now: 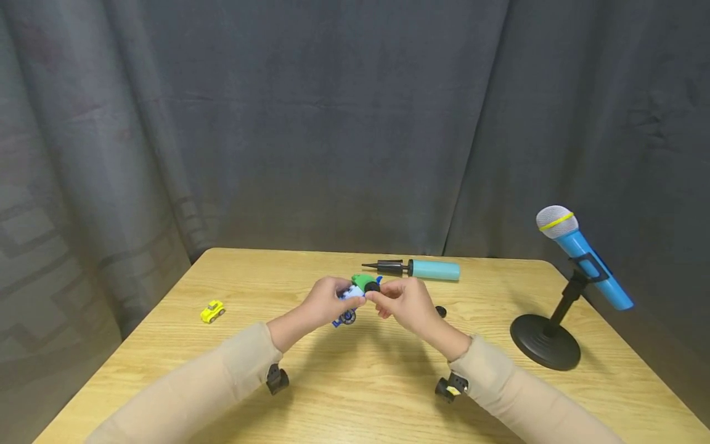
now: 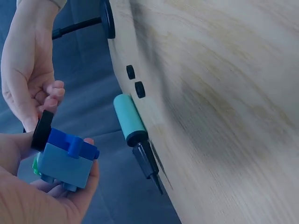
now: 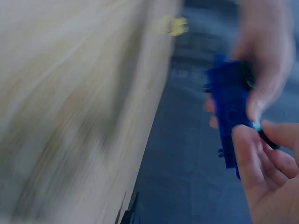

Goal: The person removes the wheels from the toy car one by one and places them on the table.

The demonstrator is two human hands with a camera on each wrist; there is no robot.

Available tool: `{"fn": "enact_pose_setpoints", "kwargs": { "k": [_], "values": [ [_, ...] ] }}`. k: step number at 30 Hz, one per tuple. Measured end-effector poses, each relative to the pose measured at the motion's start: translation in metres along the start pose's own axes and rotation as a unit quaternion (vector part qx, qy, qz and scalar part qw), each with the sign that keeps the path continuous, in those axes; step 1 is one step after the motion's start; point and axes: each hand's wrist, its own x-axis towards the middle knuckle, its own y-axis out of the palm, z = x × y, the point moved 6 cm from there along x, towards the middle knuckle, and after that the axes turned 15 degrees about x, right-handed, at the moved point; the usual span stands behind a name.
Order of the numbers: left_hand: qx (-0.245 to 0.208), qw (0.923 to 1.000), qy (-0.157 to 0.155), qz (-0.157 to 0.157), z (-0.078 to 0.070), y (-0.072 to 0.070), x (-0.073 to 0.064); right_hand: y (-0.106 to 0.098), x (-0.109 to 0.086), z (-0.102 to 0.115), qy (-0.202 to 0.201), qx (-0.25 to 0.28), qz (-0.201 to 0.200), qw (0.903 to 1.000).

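A toy block car [image 1: 352, 292], blue with light blue and green bricks, is held above the table by the left hand [image 1: 324, 302]. In the left wrist view, the left hand's fingers wrap beneath the car's light blue brick [image 2: 65, 163]. The right hand [image 1: 407, 305] meets the car from the other side. Its thumb and fingers pinch a small black wheel [image 3: 268, 139] at the edge of the blue base [image 3: 231, 105]. Another black wheel [image 2: 43, 130] shows on the car's near side. Whether the pinched wheel is fixed to the base I cannot tell.
Two loose black wheels [image 2: 135, 80] lie on the wooden table [image 1: 355, 382] beyond the right hand. A teal hand pump [image 1: 435, 269] lies at the back. To the right stands a blue microphone [image 1: 593, 262] on a black stand; a yellow toy car [image 1: 212, 311] is at left.
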Motion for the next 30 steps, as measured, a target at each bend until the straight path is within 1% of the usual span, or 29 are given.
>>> {"fn": "enact_pose_setpoints", "kwargs": {
  "k": [2,5,11,14,16,21,25,30],
  "values": [
    [0.001,1.0,-0.001,0.0,0.002,0.001,0.001,0.0,0.0,-0.001,0.008,0.011,0.018,0.9997],
    [0.003,1.0,0.0,0.0,0.004,0.001,0.002,0.001,0.001,-0.003,0.024,0.032,0.058,0.9976],
    [0.011,0.9996,-0.025,0.009,0.011,0.001,0.003,-0.005,0.004,-0.005,0.06,0.068,0.137,0.9865],
    [0.012,0.9991,-0.04,0.011,0.014,0.001,0.002,-0.011,0.006,-0.007,0.081,0.068,0.151,0.9828],
    [0.013,0.9987,-0.047,0.014,0.016,0.002,0.001,-0.016,0.008,-0.01,0.097,0.065,0.149,0.982],
    [0.022,0.9979,-0.058,0.016,0.021,0.002,0.0,-0.024,0.012,-0.021,0.132,0.077,0.116,0.9814],
    [0.027,0.9975,-0.065,0.012,0.024,0.001,-0.001,-0.029,0.015,-0.033,0.162,0.103,0.092,0.9771],
    [0.036,0.997,-0.068,0.011,0.025,-0.002,-0.004,-0.036,0.02,-0.046,0.186,0.114,0.071,0.9732]
  ]
}}
